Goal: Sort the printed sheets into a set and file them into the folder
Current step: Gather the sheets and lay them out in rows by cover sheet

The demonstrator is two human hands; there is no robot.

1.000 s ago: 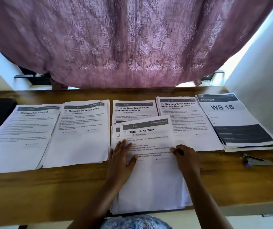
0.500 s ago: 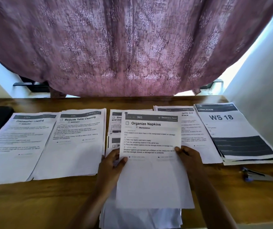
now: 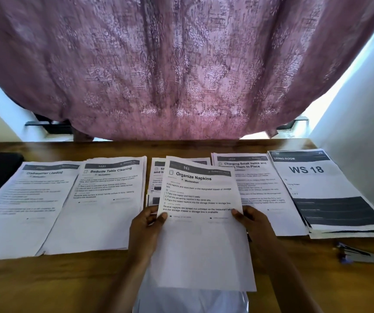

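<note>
- Holds sheet [image 3: 201, 233] above desk [image 3: 68, 279], pinched at its side edges by left hand [image 3: 146, 229] and right hand [image 3: 252, 224].
- Shows five piles [image 3: 104, 204] sorted in a row behind.
- Leaves set-gathering and filing apparently undone; finds no certain folder in view.

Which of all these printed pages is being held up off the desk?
The Organize Napkins sheet: the left hand and right hand hold its side edges, while the other piles lie flat on the desk.
</note>
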